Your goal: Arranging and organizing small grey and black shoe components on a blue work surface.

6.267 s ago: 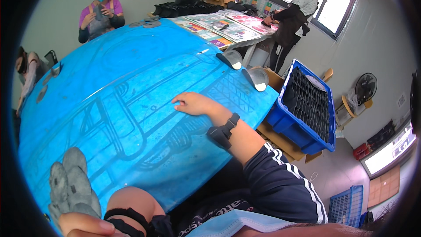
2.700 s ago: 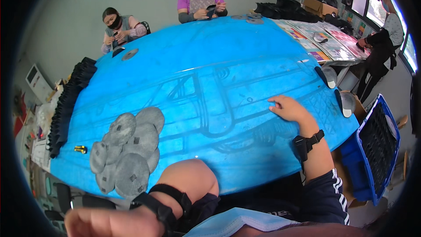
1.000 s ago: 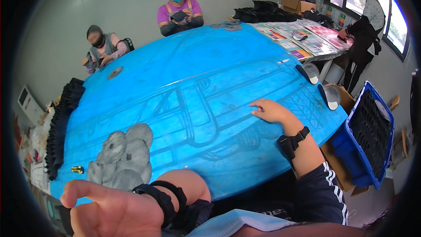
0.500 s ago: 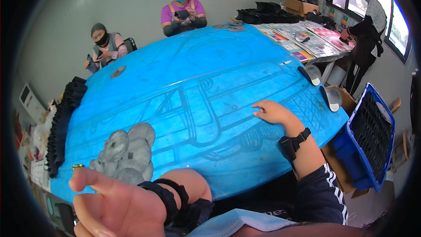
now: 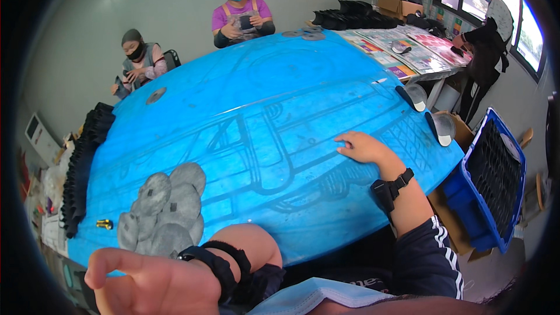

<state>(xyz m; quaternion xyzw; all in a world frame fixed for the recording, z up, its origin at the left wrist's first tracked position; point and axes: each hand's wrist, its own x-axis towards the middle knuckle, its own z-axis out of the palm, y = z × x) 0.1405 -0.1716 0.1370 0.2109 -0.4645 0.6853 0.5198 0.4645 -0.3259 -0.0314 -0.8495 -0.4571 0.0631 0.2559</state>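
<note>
My left hand (image 5: 157, 283) is raised in front of the near left of the blue-covered table (image 5: 315, 210). Its palm is turned up with the fingers apart and nothing in it, and part of it runs out of the frame. Just beyond it lies a pile of round grey felt-like discs (image 5: 175, 210), some with a small dark square patch. A small yellow and black cylinder (image 5: 104, 224) is left of the pile. On the right side of the table rests my right hand (image 5: 361, 147), empty, thumb and forefinger apart. Dark straps circle both wrists.
Dark visor-like pieces (image 5: 441, 129) lie at the right edge. A blue crate (image 5: 484, 198) of black pieces stands beside it. Stacked black pieces (image 5: 81, 169) line the left edge. Two people sit across the table; another stands by a side table (image 5: 417, 52).
My left hand has dropped lower, uncovering more of the grey discs and the yellow and black cylinder. My right hand has stayed put. Across the table, the person in purple has lifted their head.
</note>
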